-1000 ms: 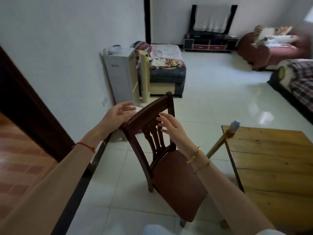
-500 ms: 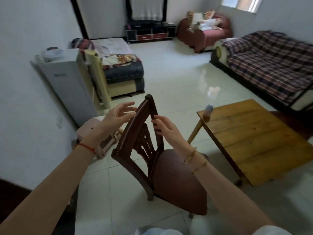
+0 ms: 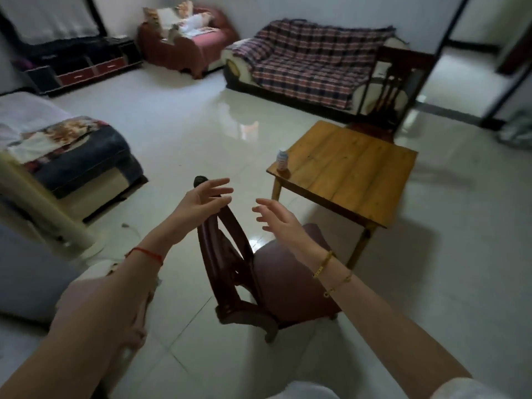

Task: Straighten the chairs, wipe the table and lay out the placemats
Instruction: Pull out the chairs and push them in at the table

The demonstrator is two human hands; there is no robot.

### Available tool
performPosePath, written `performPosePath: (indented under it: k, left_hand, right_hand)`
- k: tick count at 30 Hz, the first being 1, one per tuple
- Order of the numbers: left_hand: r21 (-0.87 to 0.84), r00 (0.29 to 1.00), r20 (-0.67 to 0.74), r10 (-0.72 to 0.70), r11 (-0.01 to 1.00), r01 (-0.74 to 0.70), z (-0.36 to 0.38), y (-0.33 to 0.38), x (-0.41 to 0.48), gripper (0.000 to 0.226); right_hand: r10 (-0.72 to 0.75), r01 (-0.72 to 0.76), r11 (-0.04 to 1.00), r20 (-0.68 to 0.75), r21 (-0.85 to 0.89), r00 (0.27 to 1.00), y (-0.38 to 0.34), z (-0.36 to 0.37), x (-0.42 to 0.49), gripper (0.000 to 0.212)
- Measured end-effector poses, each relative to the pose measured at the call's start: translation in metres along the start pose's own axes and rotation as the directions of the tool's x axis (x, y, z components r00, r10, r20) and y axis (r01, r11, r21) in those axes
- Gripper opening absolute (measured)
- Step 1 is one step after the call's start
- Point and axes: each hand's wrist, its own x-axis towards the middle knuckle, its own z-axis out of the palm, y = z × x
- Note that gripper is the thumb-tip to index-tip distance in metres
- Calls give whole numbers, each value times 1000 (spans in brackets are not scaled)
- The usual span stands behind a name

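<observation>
- While your left hand (image 3: 201, 201) hovers at the top rail of the dark chair (image 3: 283, 283), its fingers are spread and grip nothing; whether the palm touches the rail cannot be told.
- The chair stands near the table's near corner, its seat towards the table.
- Your right hand (image 3: 280, 223) is spread too, in the air above the seat, clear of the backrest.
- The wooden table (image 3: 351, 180) bears a small bottle (image 3: 282, 159) at its left corner; a second chair (image 3: 394, 82) stands at its far side.
</observation>
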Motion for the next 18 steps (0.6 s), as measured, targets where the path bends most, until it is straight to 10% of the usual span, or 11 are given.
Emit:
performPosePath:
  k: [18]
  left_hand:
    - [15,829,543,136,985,-171,-52,-27,107,48]
  right_hand:
    - [116,-88,993,-507,80,854,10,69,6,41]
